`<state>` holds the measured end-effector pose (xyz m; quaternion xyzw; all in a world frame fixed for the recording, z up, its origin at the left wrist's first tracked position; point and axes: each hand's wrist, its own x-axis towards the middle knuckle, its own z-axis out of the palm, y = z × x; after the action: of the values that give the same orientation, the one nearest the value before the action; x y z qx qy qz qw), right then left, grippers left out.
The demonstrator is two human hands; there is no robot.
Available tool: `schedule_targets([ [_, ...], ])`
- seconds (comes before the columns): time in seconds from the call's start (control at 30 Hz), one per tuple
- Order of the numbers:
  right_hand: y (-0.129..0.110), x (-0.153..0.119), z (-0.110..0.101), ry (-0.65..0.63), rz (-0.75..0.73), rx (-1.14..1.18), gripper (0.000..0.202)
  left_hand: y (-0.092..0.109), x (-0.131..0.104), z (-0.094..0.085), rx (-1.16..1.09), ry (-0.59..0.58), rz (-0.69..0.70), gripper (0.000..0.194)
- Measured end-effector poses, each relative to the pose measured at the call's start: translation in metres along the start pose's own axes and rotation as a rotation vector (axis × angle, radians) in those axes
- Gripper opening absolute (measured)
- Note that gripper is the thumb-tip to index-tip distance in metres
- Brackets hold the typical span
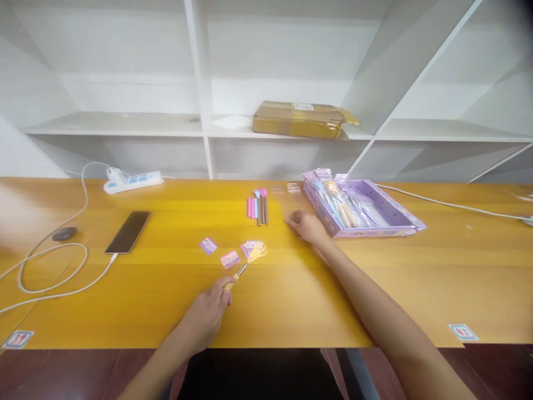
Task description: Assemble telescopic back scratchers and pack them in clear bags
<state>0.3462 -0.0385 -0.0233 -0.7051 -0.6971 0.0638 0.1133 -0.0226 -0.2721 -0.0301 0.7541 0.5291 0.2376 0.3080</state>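
Note:
My left hand (212,308) is closed around the yellow handle of a back scratcher (257,253) with a metal rod and a small hand-shaped yellow head. That head hangs over small printed cards (230,259) on the table. My right hand (307,226) rests by the front left corner of a purple box (377,230), its fingertips curled together on the tabletop. Whether anything is between them I cannot make out. Left of it lie back scratcher parts: metal rods with blue and pink hand heads (263,205), and pink and blue handles (252,208).
Plastic-wrapped back scratchers (341,205) fill the purple box's left side. Clear small bags (293,188) lie behind my right hand. At left are a phone (128,232) on a white cable, a dark oval object (64,234) and a power strip (134,181). A carton (300,120) sits on the shelf.

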Motion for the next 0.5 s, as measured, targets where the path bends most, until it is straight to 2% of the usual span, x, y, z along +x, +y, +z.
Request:
schedule_targets([
  [0.2,-0.003,-0.002,-0.005,0.022,0.015,-0.003,0.033,-0.001,0.001,-0.001,-0.023,-0.006,-0.01,0.041],
  [0.37,-0.011,-0.012,-0.012,0.086,0.001,-0.019,0.042,-0.004,0.001,0.0,-0.019,-0.014,-0.026,0.042],
  [0.5,-0.017,-0.017,-0.018,0.17,-0.014,0.001,0.042,0.0,0.002,-0.002,-0.001,-0.013,-0.032,0.043],
])
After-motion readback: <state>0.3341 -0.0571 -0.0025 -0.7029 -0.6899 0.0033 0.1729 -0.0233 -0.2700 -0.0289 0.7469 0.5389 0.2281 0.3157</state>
